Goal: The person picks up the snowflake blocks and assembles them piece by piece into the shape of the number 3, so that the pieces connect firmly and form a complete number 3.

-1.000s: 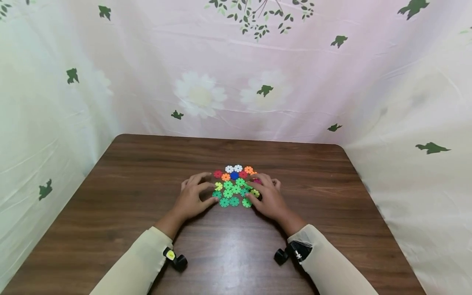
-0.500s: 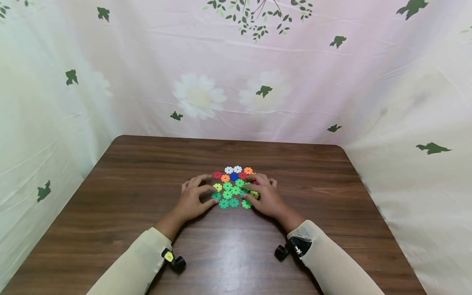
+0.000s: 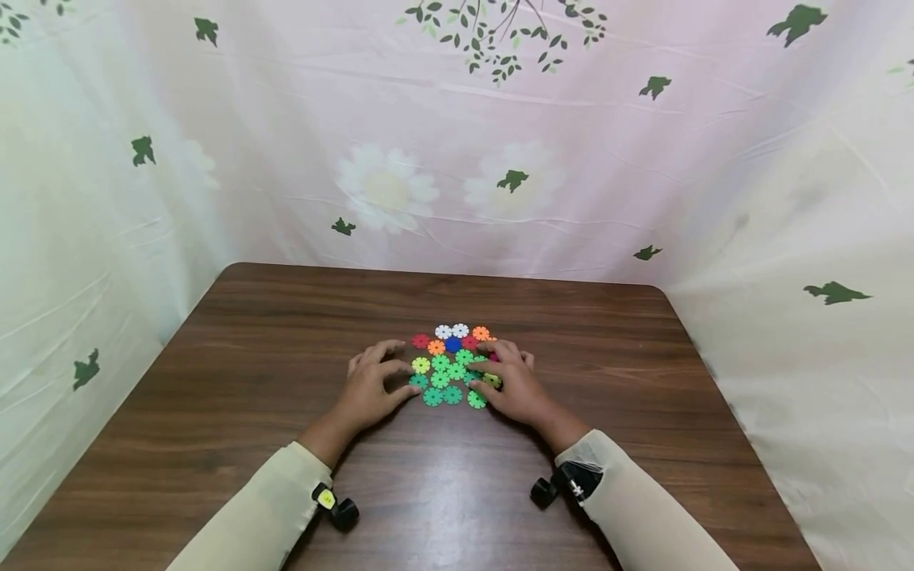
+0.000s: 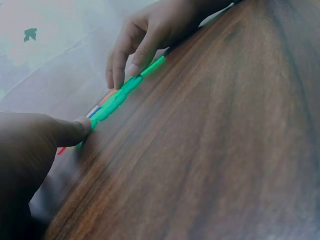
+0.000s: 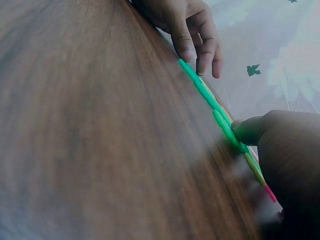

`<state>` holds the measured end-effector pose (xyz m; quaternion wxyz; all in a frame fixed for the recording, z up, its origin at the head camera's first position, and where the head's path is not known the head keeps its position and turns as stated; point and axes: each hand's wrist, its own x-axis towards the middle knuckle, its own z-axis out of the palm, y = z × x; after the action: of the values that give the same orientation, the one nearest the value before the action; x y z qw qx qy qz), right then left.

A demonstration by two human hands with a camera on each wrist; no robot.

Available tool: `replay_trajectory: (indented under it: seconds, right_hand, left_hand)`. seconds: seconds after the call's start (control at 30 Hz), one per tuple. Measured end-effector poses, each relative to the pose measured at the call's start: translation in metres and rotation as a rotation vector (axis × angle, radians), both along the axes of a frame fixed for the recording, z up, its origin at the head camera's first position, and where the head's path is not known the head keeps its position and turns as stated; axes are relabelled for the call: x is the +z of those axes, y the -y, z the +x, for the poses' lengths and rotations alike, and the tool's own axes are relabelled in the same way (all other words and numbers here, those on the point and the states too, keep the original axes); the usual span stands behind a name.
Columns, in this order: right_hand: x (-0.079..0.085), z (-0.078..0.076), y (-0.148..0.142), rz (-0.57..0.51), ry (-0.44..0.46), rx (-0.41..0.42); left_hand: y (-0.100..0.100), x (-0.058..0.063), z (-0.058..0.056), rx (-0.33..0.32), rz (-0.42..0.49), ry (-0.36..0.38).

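A flat cluster of notched plastic discs, like snowflake building discs, lies on the table. Green discs [image 3: 455,370] fill its middle and front, with a blue disc [image 3: 453,344] behind them. Two white discs [image 3: 452,331] are at the back, beside orange and red ones. My left hand [image 3: 370,386] rests at the cluster's left side, its fingertips at a yellow disc [image 3: 421,365] and a teal disc [image 3: 419,381]. My right hand [image 3: 519,384] lies over the right side, fingers relaxed and bent, thumb touching a green disc [image 5: 227,131], partly hiding several discs.
The brown wooden table [image 3: 286,317] extends around the discs on all sides. A pale curtain [image 3: 443,119] printed with leaves and flowers hangs behind and beside it. Small black cameras [image 3: 346,515] are strapped to both wrists over cream sleeves.
My right hand has slid slightly left, its fingertips reaching further over the discs. The left hand stays almost where it was, and the discs keep their layout.
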<state>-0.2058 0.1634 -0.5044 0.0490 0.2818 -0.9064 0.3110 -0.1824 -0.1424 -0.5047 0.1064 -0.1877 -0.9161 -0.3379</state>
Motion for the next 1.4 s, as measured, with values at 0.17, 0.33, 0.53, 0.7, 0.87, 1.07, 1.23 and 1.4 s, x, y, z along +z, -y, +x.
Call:
replay_trajectory:
  seconds: [0.17,0.33,0.53,0.7,0.87,1.07,1.23,1.4]
  right_hand:
    - [0.0,0.001,-0.002,0.004,0.0,0.007]
    - [0.0,0.001,-0.004,-0.025,0.017,0.022]
    - [0.0,0.002,-0.008,-0.055,0.03,0.028]
    - [-0.001,0.003,-0.012,-0.074,0.016,0.034]
    - [-0.003,0.004,-0.014,-0.102,0.011,0.045]
    - [-0.001,0.007,-0.017,-0.122,0.011,0.06]
    - [-0.001,0.011,-0.019,-0.133,0.0,0.075]
    - [-0.002,0.011,-0.019,-0.142,-0.016,0.076]
  left_hand:
    - [-0.002,-0.001,0.003,0.021,-0.003,0.003]
    - [-0.004,-0.001,0.005,0.03,0.008,0.022]
    - [-0.005,-0.001,0.007,0.049,0.049,0.08]
    - [-0.008,0.003,0.011,0.045,0.079,0.128]
    - [-0.01,0.005,0.016,0.047,0.086,0.137]
    - [-0.013,0.004,0.02,0.045,0.095,0.141]
    - [-0.014,0.003,0.023,0.033,0.108,0.129]
    - [-0.014,0.0,0.023,0.027,0.119,0.102]
